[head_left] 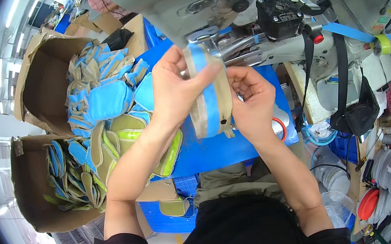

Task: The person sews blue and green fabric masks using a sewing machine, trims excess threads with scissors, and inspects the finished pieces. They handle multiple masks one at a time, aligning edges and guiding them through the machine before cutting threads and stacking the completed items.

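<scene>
My left hand (171,87) is closed on the upper left part of a beige fabric band (211,110) with a blue stripe down it, the thumb lying across its face. The band hangs upright in front of the sewing machine (156,5), close to its needle area. At the band's right edge, my right hand (253,96) has its fingers curled in and pinches the edge; the fingertips are partly hidden. A small dark piece shows near the band's lower right corner. Below it lies the blue work surface (209,154).
At the left, one cardboard box (45,91) holds blue and beige fabric pieces, spilling toward the table. Another box (32,186) contains green and blue ones. A red-rimmed round object (281,128) lies beside my right wrist. Black straps (342,74) hang from the machine at right.
</scene>
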`<state>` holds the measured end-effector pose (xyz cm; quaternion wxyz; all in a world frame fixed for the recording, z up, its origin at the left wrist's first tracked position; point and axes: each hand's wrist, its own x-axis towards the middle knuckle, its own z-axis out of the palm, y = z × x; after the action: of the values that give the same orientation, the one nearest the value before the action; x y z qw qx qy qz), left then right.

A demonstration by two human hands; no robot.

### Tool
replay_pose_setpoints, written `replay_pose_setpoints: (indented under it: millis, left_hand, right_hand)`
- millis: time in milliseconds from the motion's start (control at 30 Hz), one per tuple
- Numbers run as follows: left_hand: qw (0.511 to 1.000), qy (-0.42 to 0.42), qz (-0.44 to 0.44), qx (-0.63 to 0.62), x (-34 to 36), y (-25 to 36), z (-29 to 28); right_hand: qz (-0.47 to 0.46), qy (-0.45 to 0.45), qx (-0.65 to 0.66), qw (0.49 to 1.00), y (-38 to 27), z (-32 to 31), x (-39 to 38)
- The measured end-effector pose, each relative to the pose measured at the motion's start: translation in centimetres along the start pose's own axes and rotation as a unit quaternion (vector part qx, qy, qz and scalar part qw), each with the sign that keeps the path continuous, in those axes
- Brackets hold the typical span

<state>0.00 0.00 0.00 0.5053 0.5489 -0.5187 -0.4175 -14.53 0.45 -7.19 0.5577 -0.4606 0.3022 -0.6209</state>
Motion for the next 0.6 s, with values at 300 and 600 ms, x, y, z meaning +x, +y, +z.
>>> replay_pose_setpoints:
  millis: [300,600]
  left_hand:
    - [0.999,-0.010,0.041,0.005,-0.3,-0.1,0.1]
    - [0.999,0.002,0.039,0.000,1.0,0.3,0.0]
  right_hand:
    - [0.054,-0.008,0.008,0.998,-1.1,-0.1,0.1]
    - [0.128,-0.043,0.043,0.990,-3.1,-0.7,0.5]
